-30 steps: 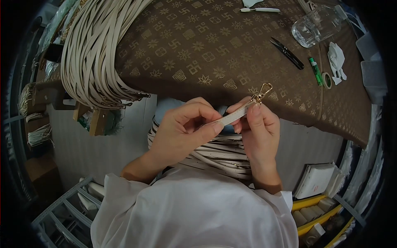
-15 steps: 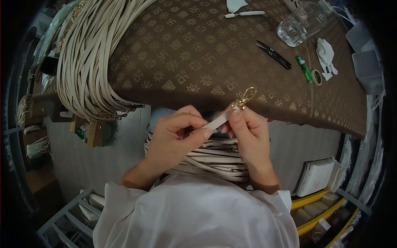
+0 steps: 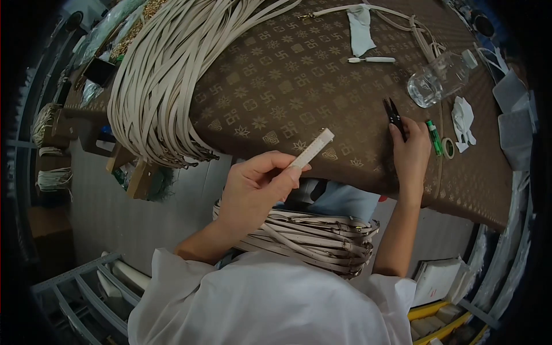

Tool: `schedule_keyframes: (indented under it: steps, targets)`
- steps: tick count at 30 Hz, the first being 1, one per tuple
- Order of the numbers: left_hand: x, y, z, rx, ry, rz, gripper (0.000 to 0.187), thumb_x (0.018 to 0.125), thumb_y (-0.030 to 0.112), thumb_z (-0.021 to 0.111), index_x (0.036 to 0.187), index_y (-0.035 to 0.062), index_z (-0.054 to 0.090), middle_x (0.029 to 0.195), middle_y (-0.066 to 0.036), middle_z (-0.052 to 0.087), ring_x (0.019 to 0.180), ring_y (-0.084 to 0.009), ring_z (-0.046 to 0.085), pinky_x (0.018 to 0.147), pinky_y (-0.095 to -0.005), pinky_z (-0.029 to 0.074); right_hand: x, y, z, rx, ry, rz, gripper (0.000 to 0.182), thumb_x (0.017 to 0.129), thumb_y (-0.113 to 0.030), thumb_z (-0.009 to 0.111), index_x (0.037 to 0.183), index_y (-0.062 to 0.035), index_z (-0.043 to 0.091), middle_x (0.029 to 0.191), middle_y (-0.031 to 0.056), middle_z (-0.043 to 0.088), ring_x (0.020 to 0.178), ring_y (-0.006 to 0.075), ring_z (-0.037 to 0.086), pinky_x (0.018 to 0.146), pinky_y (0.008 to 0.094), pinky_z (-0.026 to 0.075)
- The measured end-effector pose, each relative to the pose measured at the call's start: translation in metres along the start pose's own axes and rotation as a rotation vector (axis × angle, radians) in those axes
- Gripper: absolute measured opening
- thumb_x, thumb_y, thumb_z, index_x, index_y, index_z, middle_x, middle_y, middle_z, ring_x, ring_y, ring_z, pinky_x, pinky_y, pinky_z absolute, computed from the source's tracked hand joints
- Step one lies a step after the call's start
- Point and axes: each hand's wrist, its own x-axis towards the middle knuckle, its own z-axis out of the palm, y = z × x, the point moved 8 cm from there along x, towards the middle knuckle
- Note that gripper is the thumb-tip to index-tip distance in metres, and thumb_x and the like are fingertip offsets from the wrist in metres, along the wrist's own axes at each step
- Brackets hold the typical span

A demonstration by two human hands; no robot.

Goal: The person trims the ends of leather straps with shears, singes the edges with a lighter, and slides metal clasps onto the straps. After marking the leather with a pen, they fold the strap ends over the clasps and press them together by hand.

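Observation:
My left hand point(image 3: 259, 187) pinches a cream strap point(image 3: 313, 148) near its end, in front of the table's near edge. The strap's end points up and to the right. Further right, my right hand point(image 3: 412, 152) is closed on the black thread snips point(image 3: 394, 117) at the table, with the blades pointing away from me. Across my lap lies a bundle of cream straps point(image 3: 310, 236) with small metal fittings.
A brown patterned cloth point(image 3: 276, 92) covers the table. Many long straps point(image 3: 167, 75) hang over its left side. To the right are a clear bottle point(image 3: 440, 80), a green tube point(image 3: 433, 138), a tape roll point(image 3: 448, 148) and a white-handled tool point(image 3: 379, 60).
My right hand has let go of the strap end with the gold clasp and moved right onto the snips. My left hand still holds a strap. The view has shifted.

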Motion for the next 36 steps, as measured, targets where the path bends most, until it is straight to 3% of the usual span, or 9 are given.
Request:
schedule_keyframes:
  steps: [4, 6, 7, 9, 11, 12, 15, 24, 36]
  targets:
    - [-0.004, 0.012, 0.004, 0.013, -0.020, 0.089, 0.014, 0.081, 0.001, 0.052, 0.092, -0.0013, 0.060, 0.071, 0.001, 0.051, 0.056, -0.0017, 0.044, 0.049, -0.0150, 0.036, -0.016, -0.011, -0.005, 0.099, -0.059, 0.092, 0.012, 0.077, -0.007, 0.057, 0.085, 0.0022, 0.057, 0.077, 0.0121, 0.051, 0.073, 0.0261, 0.051, 0.063, 0.0332, 0.041]
    - [-0.005, 0.015, 0.005, 0.065, -0.021, 0.126, 0.014, 0.080, 0.000, 0.053, 0.091, -0.0016, 0.061, 0.072, 0.000, 0.050, 0.055, -0.0018, 0.046, 0.047, -0.0146, 0.037, -0.031, -0.034, -0.021, 0.460, 0.075, -0.037, 0.008, 0.078, -0.003, 0.054, 0.083, 0.0034, 0.054, 0.075, 0.0120, 0.050, 0.065, 0.0221, 0.052, 0.057, 0.0286, 0.041]
    - [-0.006, 0.014, 0.005, 0.064, -0.019, 0.122, 0.014, 0.080, 0.000, 0.053, 0.091, -0.0016, 0.061, 0.072, 0.000, 0.050, 0.055, -0.0018, 0.046, 0.047, -0.0146, 0.037, -0.044, -0.045, -0.026, 0.460, 0.072, -0.035, 0.008, 0.078, -0.003, 0.054, 0.083, 0.0034, 0.054, 0.075, 0.0120, 0.050, 0.065, 0.0221, 0.052, 0.057, 0.0286, 0.041]
    - [-0.006, 0.016, 0.005, 0.076, -0.006, 0.145, 0.012, 0.080, 0.000, 0.053, 0.090, -0.0018, 0.061, 0.072, -0.001, 0.051, 0.055, -0.0022, 0.048, 0.046, -0.0145, 0.039, -0.072, -0.057, -0.012, 0.930, -0.150, 0.212, 0.009, 0.078, 0.000, 0.051, 0.087, 0.0033, 0.054, 0.073, 0.0116, 0.049, 0.058, 0.0189, 0.050, 0.051, 0.0260, 0.039]
    - [-0.006, 0.016, 0.006, 0.071, -0.004, 0.136, 0.012, 0.080, -0.001, 0.054, 0.089, -0.0021, 0.061, 0.073, -0.001, 0.052, 0.055, -0.0026, 0.048, 0.047, -0.0143, 0.041, -0.077, -0.095, -0.025, 0.633, -0.125, -0.259, 0.020, 0.076, 0.002, 0.051, 0.095, 0.0030, 0.055, 0.072, 0.0110, 0.050, 0.056, 0.0182, 0.049, 0.047, 0.0253, 0.038]
    - [-0.006, 0.016, 0.006, 0.065, 0.000, 0.130, 0.012, 0.079, -0.001, 0.054, 0.089, -0.0024, 0.061, 0.073, -0.002, 0.052, 0.054, -0.0030, 0.049, 0.047, -0.0142, 0.042, -0.078, -0.111, -0.030, 0.616, -0.134, -0.351, 0.033, 0.072, -0.003, 0.059, 0.105, 0.0001, 0.056, 0.071, 0.0089, 0.050, 0.055, 0.0179, 0.047, 0.047, 0.0257, 0.038]
    - [-0.007, 0.018, 0.006, 0.051, 0.010, 0.145, 0.012, 0.079, -0.002, 0.054, 0.089, -0.0032, 0.060, 0.074, -0.003, 0.053, 0.056, -0.0037, 0.050, 0.048, -0.0148, 0.044, -0.088, -0.120, -0.029, 0.486, -0.116, -0.441, 0.040, 0.068, -0.011, 0.065, 0.107, -0.0038, 0.058, 0.070, 0.0080, 0.049, 0.055, 0.0172, 0.046, 0.046, 0.0262, 0.037]
    - [-0.010, 0.014, 0.004, 0.029, 0.004, 0.186, 0.011, 0.077, -0.004, 0.054, 0.087, -0.0043, 0.059, 0.075, -0.005, 0.053, 0.056, -0.0054, 0.053, 0.048, -0.0153, 0.045, -0.095, -0.125, -0.034, 0.398, 0.017, -0.476, 0.041, 0.062, -0.014, 0.070, 0.102, -0.0080, 0.062, 0.064, 0.0045, 0.047, 0.054, 0.0160, 0.044, 0.044, 0.0256, 0.035]
    - [-0.010, 0.010, 0.005, -0.079, 0.000, 0.130, 0.009, 0.078, -0.004, 0.053, 0.085, -0.0048, 0.059, 0.075, -0.005, 0.052, 0.056, -0.0065, 0.052, 0.049, -0.0167, 0.045, -0.096, -0.126, -0.036, 0.393, 0.020, -0.450, 0.040, 0.063, -0.014, 0.070, 0.102, -0.0081, 0.062, 0.064, 0.0045, 0.047, 0.052, 0.0160, 0.043, 0.042, 0.0254, 0.034]
